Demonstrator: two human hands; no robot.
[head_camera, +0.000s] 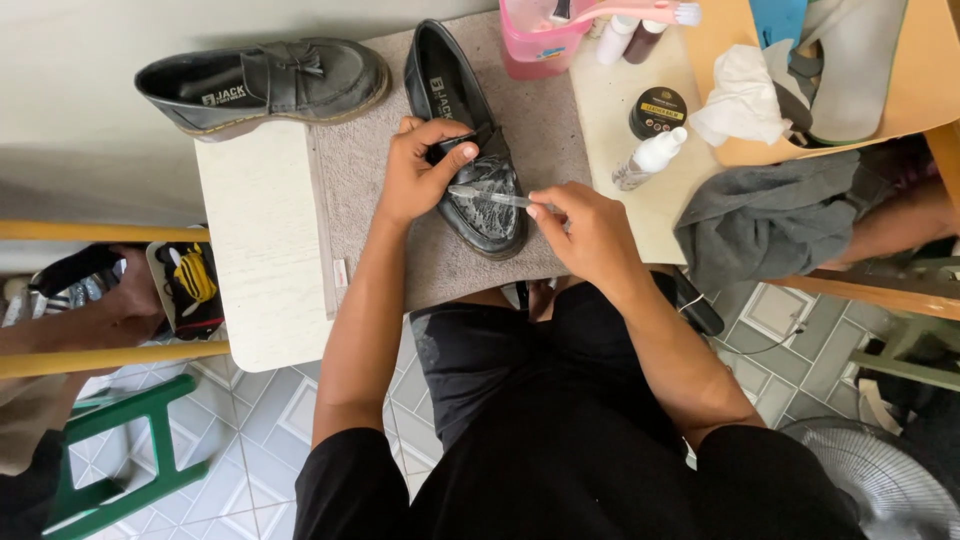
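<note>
Our left hand (418, 172) clamps the black loafer (468, 140); our right hand (590, 232) pinches a small brush (490, 196) across its soapy toe.

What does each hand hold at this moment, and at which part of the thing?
The left hand grips the black shoe at its upper, near the tongue. The right hand pinches a small clear brush by its handle end; its head rests on the foamy toe.
</note>
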